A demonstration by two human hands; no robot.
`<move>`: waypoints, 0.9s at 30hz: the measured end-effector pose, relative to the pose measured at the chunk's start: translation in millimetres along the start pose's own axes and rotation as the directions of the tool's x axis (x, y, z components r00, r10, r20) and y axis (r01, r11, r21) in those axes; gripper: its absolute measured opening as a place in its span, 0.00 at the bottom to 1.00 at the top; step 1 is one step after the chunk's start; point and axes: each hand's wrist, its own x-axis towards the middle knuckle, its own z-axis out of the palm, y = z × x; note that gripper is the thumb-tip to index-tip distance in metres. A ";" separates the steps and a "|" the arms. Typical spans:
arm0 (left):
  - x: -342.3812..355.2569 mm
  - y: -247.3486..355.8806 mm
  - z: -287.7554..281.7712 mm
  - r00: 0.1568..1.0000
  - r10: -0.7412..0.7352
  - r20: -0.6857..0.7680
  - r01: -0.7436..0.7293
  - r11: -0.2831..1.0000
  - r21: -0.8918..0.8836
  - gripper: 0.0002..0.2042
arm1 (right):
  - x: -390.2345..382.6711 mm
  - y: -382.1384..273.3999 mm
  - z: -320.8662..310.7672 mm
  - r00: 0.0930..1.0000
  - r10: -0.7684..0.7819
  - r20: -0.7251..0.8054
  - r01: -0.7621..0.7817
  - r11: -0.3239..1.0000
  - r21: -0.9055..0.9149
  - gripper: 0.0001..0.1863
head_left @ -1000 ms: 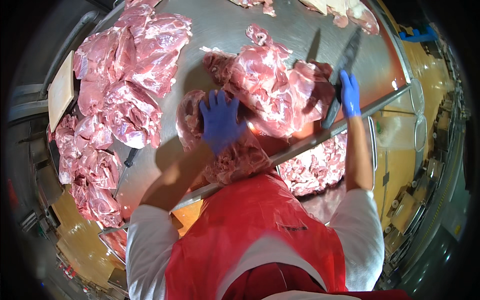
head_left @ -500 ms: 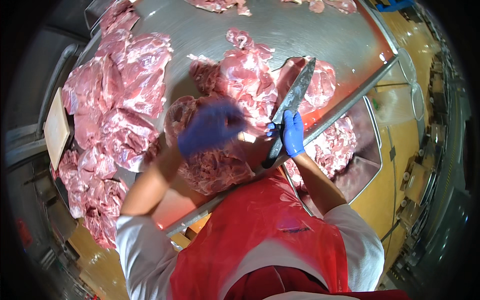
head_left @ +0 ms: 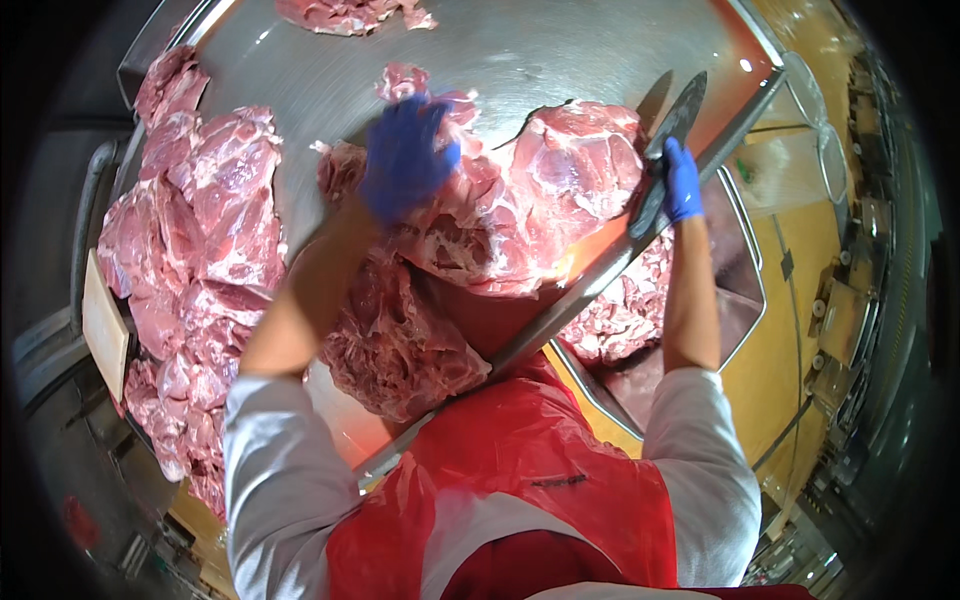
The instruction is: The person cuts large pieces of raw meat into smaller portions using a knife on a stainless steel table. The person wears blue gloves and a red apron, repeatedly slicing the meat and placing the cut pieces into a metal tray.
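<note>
My left hand, in a blue glove, lies on the far left part of a large piece of raw meat, fingers stretched out and slightly apart. My right hand, gloved too, is closed around the dark handle of a knife at the table's right edge. Its blade points away from me, beside the meat and apart from it. Nearer to me, left of centre, sits another chunk of raw meat, partly behind my left forearm.
A long heap of raw meat covers the left side of the metal table. More meat lies at the far edge. Below the right edge stands a metal bin holding meat trimmings. A pale board is at the far left.
My right hand has carried the knife rightward, off the meat. My left hand has moved farther away from me. The large piece now lies spread out wider. The whole view has shifted somewhat.
</note>
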 end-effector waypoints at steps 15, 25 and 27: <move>-141.4 139.5 -79.5 0.672 -0.568 0.474 0.508 0.820 0.262 0.43 | -107.9 -62.6 162.8 0.915 -0.014 0.403 -0.083 0.971 0.224 0.16; -157.1 118.1 -107.2 0.651 -0.535 0.538 0.448 0.844 0.296 0.40 | -131.4 32.2 42.1 0.892 0.344 0.294 -0.408 0.892 0.193 0.12; -153.6 112.4 -98.0 0.635 -0.514 0.576 0.422 0.856 0.299 0.39 | -136.7 42.0 44.1 0.808 0.459 0.369 -0.558 0.798 0.229 0.13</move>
